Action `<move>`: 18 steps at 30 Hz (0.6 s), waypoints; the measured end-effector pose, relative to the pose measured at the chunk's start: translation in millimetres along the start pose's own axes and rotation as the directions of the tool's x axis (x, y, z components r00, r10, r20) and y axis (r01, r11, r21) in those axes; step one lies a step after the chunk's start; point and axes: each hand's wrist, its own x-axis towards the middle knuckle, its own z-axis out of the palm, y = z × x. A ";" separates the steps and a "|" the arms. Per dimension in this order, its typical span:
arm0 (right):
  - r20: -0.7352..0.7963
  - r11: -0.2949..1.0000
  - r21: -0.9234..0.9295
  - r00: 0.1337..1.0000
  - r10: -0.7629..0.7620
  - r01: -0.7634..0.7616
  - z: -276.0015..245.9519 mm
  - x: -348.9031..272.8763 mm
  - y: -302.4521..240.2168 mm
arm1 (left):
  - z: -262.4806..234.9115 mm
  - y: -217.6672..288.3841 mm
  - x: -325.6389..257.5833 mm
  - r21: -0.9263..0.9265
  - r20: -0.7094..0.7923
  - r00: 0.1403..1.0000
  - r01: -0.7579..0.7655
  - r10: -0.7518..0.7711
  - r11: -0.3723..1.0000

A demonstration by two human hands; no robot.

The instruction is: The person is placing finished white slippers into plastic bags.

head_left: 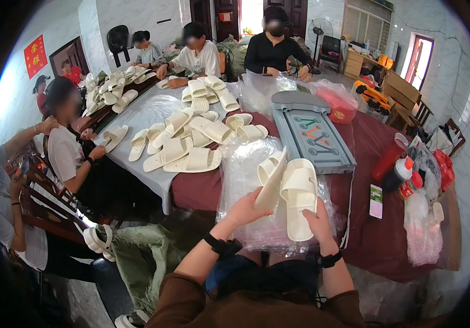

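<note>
I hold a pair of cream-coloured slippers over the near edge of the table. My left hand [250, 208] is closed on the left slipper [273, 183], which is tilted on its side with its sole toward me. In my right hand [318, 220] the right slipper [299, 185] is gripped by its heel end, thumb on the insole and strap facing up. Beneath them lies a stack of clear plastic bags [240, 177]. Beyond to the left, a heap of loose slippers [191, 134] rests on a grey cloth [116, 163].
A grey folded plastic stool [311, 131] lies right of centre. Further right are a phone [376, 201], a red bottle [391, 157], jars and plastic bags. A green woven sack [145, 251] with slippers stands at lower left. Several co-workers sit around the table, handling slippers on the left.
</note>
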 end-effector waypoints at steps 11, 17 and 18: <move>0.102 1.000 0.024 0.995 0.004 -0.006 10.0 8.4 -25.0 | 64.8 14.2 -41.9 0.683 -0.276 0.949 0.082 0.152 0.726; 0.194 0.966 -0.256 0.981 0.010 0.041 -12.6 25.2 3.2 | 45.5 27.2 -59.8 0.561 -0.086 0.992 -0.029 0.093 0.827; 0.227 0.959 -0.281 0.973 0.047 0.020 -13.0 25.5 3.2 | 39.5 24.0 -64.3 0.625 -0.042 0.989 -0.086 0.143 0.776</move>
